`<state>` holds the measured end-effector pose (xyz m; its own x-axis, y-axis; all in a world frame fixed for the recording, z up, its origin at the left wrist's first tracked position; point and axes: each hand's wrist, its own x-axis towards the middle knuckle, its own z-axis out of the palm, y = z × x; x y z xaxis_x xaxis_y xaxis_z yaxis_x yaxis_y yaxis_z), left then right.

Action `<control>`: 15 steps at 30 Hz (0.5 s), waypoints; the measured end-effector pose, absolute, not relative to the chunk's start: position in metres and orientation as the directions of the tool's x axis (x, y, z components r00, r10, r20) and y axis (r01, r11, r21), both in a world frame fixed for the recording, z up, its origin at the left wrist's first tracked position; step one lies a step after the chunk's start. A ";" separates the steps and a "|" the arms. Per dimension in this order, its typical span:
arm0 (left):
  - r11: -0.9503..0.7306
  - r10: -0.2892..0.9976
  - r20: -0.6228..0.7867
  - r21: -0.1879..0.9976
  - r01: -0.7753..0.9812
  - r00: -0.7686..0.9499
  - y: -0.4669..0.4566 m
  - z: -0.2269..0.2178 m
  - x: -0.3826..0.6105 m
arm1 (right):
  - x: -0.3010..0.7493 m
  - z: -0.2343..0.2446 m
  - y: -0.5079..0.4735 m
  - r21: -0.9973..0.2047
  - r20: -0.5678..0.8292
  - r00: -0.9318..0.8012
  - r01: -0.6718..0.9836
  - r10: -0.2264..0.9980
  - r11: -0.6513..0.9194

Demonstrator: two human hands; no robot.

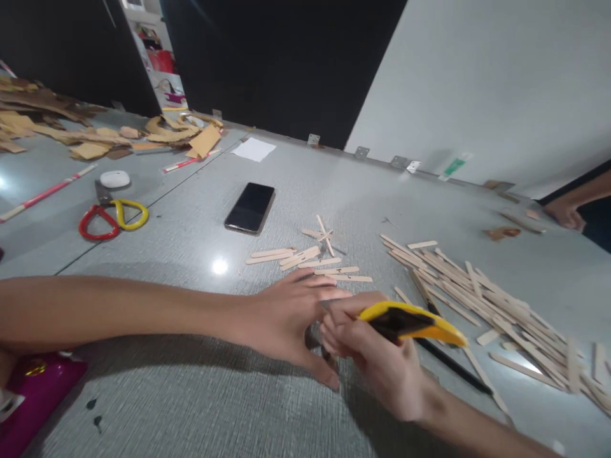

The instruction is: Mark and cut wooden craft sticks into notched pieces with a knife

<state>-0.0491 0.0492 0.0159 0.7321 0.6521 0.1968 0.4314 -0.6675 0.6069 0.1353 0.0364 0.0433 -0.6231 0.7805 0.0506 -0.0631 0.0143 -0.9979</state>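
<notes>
My left hand (pixel 291 312) lies palm down on the grey table, fingers stretched out and thumb apart. Anything beneath its palm is hidden. Close against its fingers, my right hand (pixel 377 356) is closed round a yellow and black utility knife (pixel 415 321). A small grey part, perhaps the blade, shows near the fingertips. Just beyond my left fingers lie several short pieces of wooden craft stick (pixel 300 257), some with dark marks. A few more stick pieces (pixel 325 235) cross each other behind them.
Many loose craft sticks (pixel 496 312) spread over the right side. A black phone (pixel 251 208) lies ahead, with scissors (pixel 114 219) and a white case (pixel 115 179) to its left. Cardboard scraps (pixel 95 137) line the back left. Another person's hand (pixel 566 215) rests at the far right.
</notes>
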 end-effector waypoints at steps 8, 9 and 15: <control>-0.682 0.638 0.152 0.568 0.461 0.755 0.046 0.015 -0.053 | 0.169 0.032 0.028 -0.982 0.122 -0.552 -0.187 0.824 0.020; -0.681 0.639 0.153 0.569 0.461 0.754 0.046 0.014 -0.053 | 0.175 0.031 0.027 -0.983 0.122 -0.550 -0.181 0.827 0.024; -0.676 0.642 0.151 0.574 0.462 0.751 0.046 0.010 -0.051 | 0.218 0.039 0.019 -0.954 0.056 -0.565 0.214 0.823 0.212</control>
